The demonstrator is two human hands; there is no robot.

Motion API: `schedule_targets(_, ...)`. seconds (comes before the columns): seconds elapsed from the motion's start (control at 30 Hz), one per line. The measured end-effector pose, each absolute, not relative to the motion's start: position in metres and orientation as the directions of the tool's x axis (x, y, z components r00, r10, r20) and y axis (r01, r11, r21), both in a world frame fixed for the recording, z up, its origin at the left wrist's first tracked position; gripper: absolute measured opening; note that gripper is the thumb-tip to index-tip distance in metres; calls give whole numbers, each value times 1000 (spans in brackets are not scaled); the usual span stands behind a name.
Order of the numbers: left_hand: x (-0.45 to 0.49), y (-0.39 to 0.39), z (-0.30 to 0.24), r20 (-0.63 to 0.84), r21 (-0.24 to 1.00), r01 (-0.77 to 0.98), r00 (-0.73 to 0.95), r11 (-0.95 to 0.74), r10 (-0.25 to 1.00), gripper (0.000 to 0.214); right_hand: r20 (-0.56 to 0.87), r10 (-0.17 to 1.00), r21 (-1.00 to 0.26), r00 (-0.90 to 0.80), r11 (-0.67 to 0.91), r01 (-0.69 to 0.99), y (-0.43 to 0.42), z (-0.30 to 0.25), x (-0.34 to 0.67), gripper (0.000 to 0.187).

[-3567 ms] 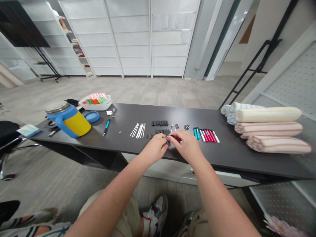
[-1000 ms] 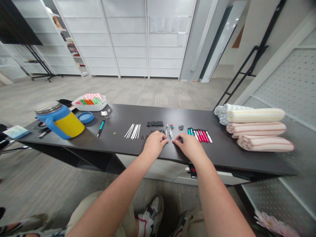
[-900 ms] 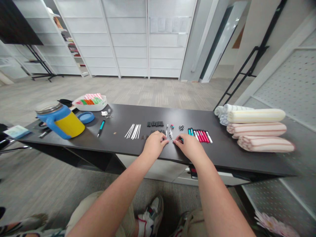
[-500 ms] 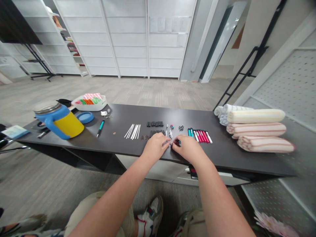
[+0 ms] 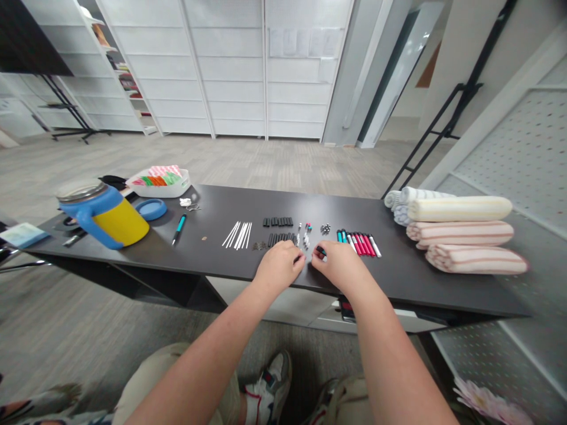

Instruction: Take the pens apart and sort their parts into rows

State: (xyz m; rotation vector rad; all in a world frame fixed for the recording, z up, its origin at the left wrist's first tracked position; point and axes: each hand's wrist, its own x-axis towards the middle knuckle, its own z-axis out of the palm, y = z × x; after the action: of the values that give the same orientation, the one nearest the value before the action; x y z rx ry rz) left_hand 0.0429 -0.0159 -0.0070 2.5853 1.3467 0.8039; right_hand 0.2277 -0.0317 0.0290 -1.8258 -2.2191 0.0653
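Note:
My left hand (image 5: 279,265) is closed in a pinch near the table's front edge; a dark bit shows at its fingertips, too small to name. Just to its right, my right hand (image 5: 339,262) has its fingers curled round a dark pen part (image 5: 321,252) with a teal glint, mostly hidden by the fingers. Beyond the hands lie black pen pieces (image 5: 277,222), a row of dark tubes (image 5: 281,238), small clear and red parts (image 5: 307,233) and a heap of tiny metallic bits (image 5: 325,229). Teal, white and red pen barrels (image 5: 361,244) stand in a row beside my right hand.
White sticks (image 5: 241,235) and small springs (image 5: 259,245) lie left of the hands. Farther left are a teal pen (image 5: 179,229), a blue lid (image 5: 151,209), a yellow-blue jug (image 5: 108,218) and a white basket (image 5: 162,188). Rolled towels (image 5: 465,230) are stacked at the right end.
My hands have drawn slightly apart; the fingertips nearly met before, and a gap now shows between them. The parts on the table look unmoved.

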Motion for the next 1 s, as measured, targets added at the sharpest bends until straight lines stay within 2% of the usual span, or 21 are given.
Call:
schedule_targets(0.2,44,-17,-8,386,295,786,421,-543,821,19,71,990,-112,-124,131,985,-32,33,224,16)
schedule_targets(0.53,44,-21,-4,328,237,797,472,-555,818,22,-10,996,-81,-89,88,993,-31,42,216,18)
schedule_targets(0.77,46,-21,-4,330,252,817,431,-518,840,23,27,996,-92,-89,91,992,-26,38,214,22)
schedule_targets(1.0,47,-23,-2,314,255,797,468,-548,826,23,-30,995,-106,-99,95,990,-28,44,213,20)
